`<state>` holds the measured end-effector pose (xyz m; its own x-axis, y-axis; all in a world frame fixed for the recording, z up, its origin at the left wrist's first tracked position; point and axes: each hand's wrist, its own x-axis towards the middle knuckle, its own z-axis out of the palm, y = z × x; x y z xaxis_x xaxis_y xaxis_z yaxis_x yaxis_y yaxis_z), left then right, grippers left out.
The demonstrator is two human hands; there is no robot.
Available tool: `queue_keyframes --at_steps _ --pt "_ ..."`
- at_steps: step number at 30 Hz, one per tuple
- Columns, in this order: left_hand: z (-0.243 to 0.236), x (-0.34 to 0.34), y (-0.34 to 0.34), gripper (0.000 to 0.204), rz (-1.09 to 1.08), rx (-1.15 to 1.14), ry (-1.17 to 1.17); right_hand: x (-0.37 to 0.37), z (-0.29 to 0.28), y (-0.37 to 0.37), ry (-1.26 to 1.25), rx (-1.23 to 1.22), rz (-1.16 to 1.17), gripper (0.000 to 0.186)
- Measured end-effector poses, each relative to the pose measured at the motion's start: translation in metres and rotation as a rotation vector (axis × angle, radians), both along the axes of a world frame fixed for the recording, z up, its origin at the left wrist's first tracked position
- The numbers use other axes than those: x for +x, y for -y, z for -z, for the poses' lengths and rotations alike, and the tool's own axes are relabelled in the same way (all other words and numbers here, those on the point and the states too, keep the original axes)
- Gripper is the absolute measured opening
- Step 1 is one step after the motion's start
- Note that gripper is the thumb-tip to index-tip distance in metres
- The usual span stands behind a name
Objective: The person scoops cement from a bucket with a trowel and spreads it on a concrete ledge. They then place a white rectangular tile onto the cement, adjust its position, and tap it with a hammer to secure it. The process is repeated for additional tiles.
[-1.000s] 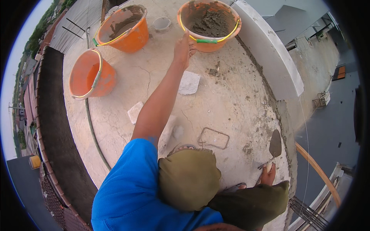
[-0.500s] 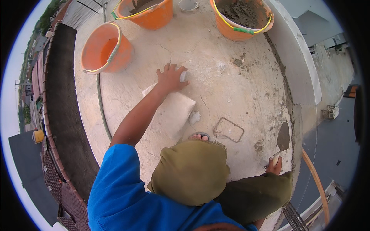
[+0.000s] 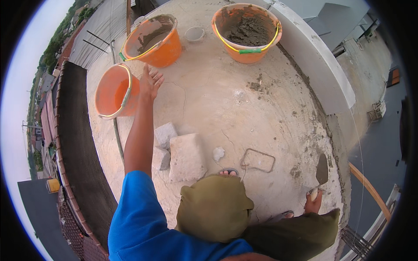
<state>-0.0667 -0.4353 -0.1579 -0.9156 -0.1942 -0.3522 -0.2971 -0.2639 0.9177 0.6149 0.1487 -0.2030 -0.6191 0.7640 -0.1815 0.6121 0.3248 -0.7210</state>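
Observation:
My left hand [image 3: 151,83] reaches far out, empty, with its fingers spread. It is beside an orange bucket [image 3: 108,89] with a yellow and green handle and just short of a second orange bucket [image 3: 167,54] with grey residue inside. My right hand [image 3: 312,202], low at the right, grips the pale handle of a trowel [image 3: 322,168], its grey blade pointing away from me. Between my left arm and my knee lie a large whitish block [image 3: 188,158], two smaller block pieces [image 3: 165,135] and a small white lump [image 3: 218,153].
A third orange bucket [image 3: 248,32] holds dark wet mortar. A small white container [image 3: 194,34] stands between buckets. A bent wire frame [image 3: 259,160] lies on the concrete slab. A low white wall [image 3: 313,48] and a drop border the right; a dark gutter [image 3: 74,130] runs along the left.
My left hand has left the white blocks and moved forward and left to the buckets. My right hand still holds the trowel. The view has shifted, showing more of the far end.

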Motion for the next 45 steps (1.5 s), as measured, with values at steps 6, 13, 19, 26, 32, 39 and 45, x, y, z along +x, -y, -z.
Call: queue_keyframes --at_steps 6,13,19,26,32,39,45 --pt "0.011 -0.196 0.037 0.050 -0.543 0.416 -0.110 0.030 -0.001 0.017 0.254 -0.031 0.122 0.021" --pt "0.030 -0.174 0.061 0.023 -0.093 0.280 -0.230 0.154 0.016 0.045 0.304 0.308 0.456 0.039" --pt "0.040 -0.039 0.025 0.022 -0.121 0.139 -0.182 0.143 0.022 0.026 0.220 0.130 0.348 0.037" --pt "0.018 0.107 -0.023 0.022 0.003 0.180 -0.205 0.157 0.033 0.001 0.216 0.182 0.209 0.037" --pt "0.010 0.260 -0.140 0.022 0.028 0.205 -0.038 0.311 0.005 0.002 0.243 0.123 0.201 0.038" --pt "-0.035 0.398 -0.219 0.011 0.082 0.132 0.133 0.250 -0.026 -0.087 0.066 -0.006 0.165 0.028" --pt "-0.047 0.450 -0.246 0.039 0.367 0.078 0.206 0.052 -0.101 -0.149 0.056 -0.010 -0.398 0.040"
